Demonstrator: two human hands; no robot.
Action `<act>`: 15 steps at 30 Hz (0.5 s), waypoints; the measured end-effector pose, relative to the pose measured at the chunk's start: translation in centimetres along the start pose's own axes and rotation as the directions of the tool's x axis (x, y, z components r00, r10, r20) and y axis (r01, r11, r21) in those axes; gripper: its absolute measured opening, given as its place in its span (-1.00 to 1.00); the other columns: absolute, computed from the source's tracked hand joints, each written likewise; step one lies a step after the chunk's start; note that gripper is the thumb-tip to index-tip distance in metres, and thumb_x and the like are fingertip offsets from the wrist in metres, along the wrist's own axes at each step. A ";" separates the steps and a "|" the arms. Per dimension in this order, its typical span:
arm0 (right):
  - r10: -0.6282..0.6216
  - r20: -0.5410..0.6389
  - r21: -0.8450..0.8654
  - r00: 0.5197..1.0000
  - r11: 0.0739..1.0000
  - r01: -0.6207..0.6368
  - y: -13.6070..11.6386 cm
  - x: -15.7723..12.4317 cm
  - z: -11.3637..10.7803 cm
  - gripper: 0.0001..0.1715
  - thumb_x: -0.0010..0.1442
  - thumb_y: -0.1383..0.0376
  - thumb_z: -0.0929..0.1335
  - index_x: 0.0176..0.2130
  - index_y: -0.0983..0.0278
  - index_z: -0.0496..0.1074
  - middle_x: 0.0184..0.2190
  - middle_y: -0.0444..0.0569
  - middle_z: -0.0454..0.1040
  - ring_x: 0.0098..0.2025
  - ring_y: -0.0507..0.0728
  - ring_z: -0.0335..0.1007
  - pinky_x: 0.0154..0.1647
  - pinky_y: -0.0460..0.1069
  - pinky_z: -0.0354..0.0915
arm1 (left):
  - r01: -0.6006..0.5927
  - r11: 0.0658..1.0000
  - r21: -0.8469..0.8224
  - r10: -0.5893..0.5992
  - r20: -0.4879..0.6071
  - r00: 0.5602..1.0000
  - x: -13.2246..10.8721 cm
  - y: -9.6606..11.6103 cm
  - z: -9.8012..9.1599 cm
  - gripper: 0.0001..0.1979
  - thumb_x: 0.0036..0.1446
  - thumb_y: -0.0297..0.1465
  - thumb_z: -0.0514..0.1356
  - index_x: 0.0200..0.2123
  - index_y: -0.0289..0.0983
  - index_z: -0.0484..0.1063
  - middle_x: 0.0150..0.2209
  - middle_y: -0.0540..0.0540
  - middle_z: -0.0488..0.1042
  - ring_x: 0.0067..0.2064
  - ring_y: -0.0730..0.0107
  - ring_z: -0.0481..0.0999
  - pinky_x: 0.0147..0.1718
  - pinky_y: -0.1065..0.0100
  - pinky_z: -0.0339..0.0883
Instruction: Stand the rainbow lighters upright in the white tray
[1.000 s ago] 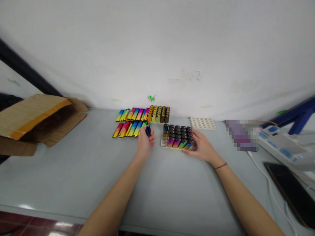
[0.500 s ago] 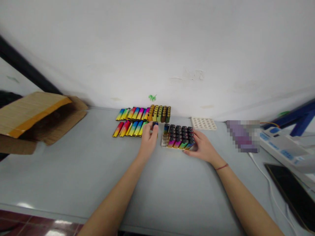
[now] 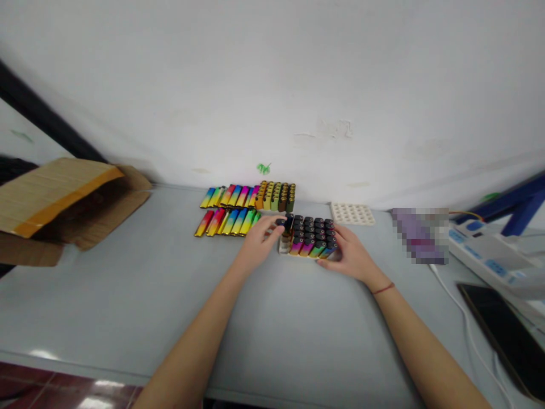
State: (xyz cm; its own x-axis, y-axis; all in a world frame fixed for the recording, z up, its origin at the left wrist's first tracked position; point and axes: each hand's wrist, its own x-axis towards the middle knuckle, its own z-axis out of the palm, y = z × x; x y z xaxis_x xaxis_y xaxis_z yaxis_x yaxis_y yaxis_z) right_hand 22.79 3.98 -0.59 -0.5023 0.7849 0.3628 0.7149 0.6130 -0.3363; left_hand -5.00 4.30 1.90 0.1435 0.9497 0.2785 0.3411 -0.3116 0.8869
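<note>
Between the fingertips of my left hand point(image 3: 258, 237) is a lighter point(image 3: 281, 221) with a dark top, held at the left column of a pale tray point(image 3: 284, 251). Upright lighters point(image 3: 314, 236) with black tops and shiny rainbow bodies fill most of this tray. Its left column has a lighter at the back and bare holes toward the front. My right hand point(image 3: 347, 254) is curled round the tray's right side, thumb at the front corner and fingers behind. Left of the tray lie rows of loose rainbow lighters point(image 3: 232, 221), partly behind my left hand.
Behind stands a block of upright gold and dark lighters point(image 3: 276, 196). A white tray with holes point(image 3: 352, 214) lies at the back right. An open cardboard box point(image 3: 72, 199) is at left. At right are a power strip point(image 3: 489, 250), a black phone point(image 3: 502, 335) and a white cable point(image 3: 464, 312).
My left hand has moved right with the lighter, from beside the loose lighters to the tray's left column. My right hand has stayed at the tray's right side.
</note>
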 end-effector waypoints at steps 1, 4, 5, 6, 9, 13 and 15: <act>-0.002 0.000 0.000 1.000 1.000 0.002 0.0 0.0 0.0 -0.14 0.07 -0.10 0.43 0.19 0.32 0.29 0.16 0.25 0.36 0.19 0.43 0.28 0.23 0.33 0.24 | -0.026 0.998 0.049 0.026 0.012 1.000 0.0 0.1 -0.1 -0.70 0.24 -0.25 0.11 -0.04 -0.24 0.48 -0.01 -0.19 0.50 -0.12 0.30 0.52 -0.22 0.32 0.44; -0.004 -0.001 -0.006 1.000 1.000 0.004 0.0 0.0 0.0 -0.14 0.07 -0.10 0.43 0.17 0.35 0.30 0.16 0.27 0.35 0.19 0.42 0.28 0.23 0.32 0.25 | -0.107 0.982 0.158 0.104 0.030 0.994 -0.1 0.5 -0.2 -0.71 0.26 -0.29 0.10 -0.03 -0.25 0.48 -0.07 -0.18 0.51 -0.13 0.30 0.51 -0.16 0.28 0.43; -0.005 -0.002 -0.007 1.000 1.000 0.005 0.0 0.0 0.0 -0.14 0.07 -0.09 0.43 0.17 0.36 0.30 0.16 0.28 0.35 0.19 0.42 0.28 0.23 0.31 0.24 | -0.130 0.975 0.181 0.126 0.032 0.992 -0.1 0.5 -0.3 -0.71 0.27 -0.30 0.09 -0.03 -0.26 0.48 -0.08 -0.18 0.51 -0.13 0.30 0.51 -0.14 0.27 0.42; -0.005 -0.003 -0.008 1.000 1.000 0.005 0.0 0.0 0.0 -0.14 0.07 -0.09 0.43 0.17 0.36 0.30 0.16 0.28 0.35 0.19 0.42 0.28 0.23 0.31 0.24 | -0.148 0.968 0.200 0.144 0.034 0.989 -0.2 0.6 -0.3 -0.72 0.28 -0.31 0.09 -0.03 -0.26 0.47 -0.10 -0.18 0.51 -0.13 0.30 0.51 -0.11 0.26 0.42; -0.006 -0.004 0.001 1.000 1.000 0.006 0.0 0.0 0.0 -0.14 0.07 -0.09 0.44 0.18 0.35 0.30 0.15 0.28 0.36 0.19 0.42 0.29 0.23 0.32 0.24 | -0.182 0.953 0.241 0.178 0.041 0.983 -0.3 0.6 -0.1 -0.73 0.29 -0.33 0.09 -0.02 -0.24 0.46 -0.13 -0.15 0.51 -0.14 0.31 0.51 -0.08 0.24 0.42; -0.001 -0.005 0.008 1.000 1.000 0.001 0.0 0.0 0.0 -0.14 0.06 -0.09 0.44 0.19 0.33 0.30 0.15 0.26 0.36 0.19 0.43 0.28 0.22 0.33 0.24 | -0.170 0.955 0.242 0.179 -0.017 0.984 -0.4 0.1 0.4 -0.68 0.26 -0.34 0.14 0.07 -0.23 0.34 -0.12 -0.13 0.53 -0.17 0.34 0.54 -0.12 0.26 0.44; 0.001 0.002 0.003 1.000 1.000 -0.001 0.0 0.0 0.0 -0.14 0.06 -0.09 0.44 0.18 0.34 0.30 0.15 0.27 0.36 0.19 0.43 0.28 0.23 0.33 0.24 | -0.181 0.951 0.251 0.199 -0.049 0.979 -0.4 -0.1 0.6 -0.69 0.25 -0.36 0.14 0.05 -0.24 0.32 -0.12 -0.12 0.53 -0.20 0.36 0.54 -0.12 0.27 0.44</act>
State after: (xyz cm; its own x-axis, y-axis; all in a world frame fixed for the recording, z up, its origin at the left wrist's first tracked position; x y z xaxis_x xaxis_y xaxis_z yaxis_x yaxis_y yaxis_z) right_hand 22.77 4.01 -0.60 -0.5026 0.7856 0.3607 0.7139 0.6125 -0.3394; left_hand -4.56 3.88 1.49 0.1631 0.8690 0.4671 0.5319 -0.4762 0.7002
